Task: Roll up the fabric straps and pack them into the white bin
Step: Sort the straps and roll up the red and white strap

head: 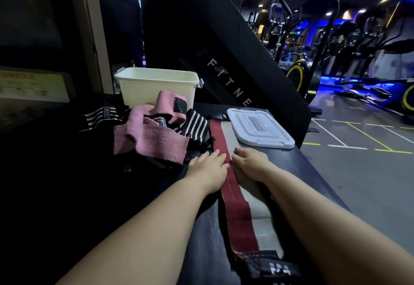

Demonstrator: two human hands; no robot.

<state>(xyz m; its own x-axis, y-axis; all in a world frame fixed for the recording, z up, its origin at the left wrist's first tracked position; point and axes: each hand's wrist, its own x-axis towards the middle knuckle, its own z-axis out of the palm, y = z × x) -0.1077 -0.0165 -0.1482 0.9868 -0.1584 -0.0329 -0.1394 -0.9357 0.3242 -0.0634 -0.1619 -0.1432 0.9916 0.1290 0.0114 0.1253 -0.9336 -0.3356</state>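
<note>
A long red-and-grey fabric strap (240,204) lies flat along the dark bench, its black velcro end (271,266) nearest me. My left hand (207,169) lies flat on the strap's left edge, fingers straight. My right hand (252,161) lies on the grey right side, fingers extended, close beside the left. A heap of other straps sits to the left: a pink strap (152,138) and black-and-white striped straps (195,125). The white bin (156,86) stands upright behind the heap; what is inside it is hidden.
The bin's white lid (259,127) lies flat on the bench to the right of the strap's far end. A large black gym machine (224,49) rises behind. The bench edge drops to the gym floor (358,172) on the right.
</note>
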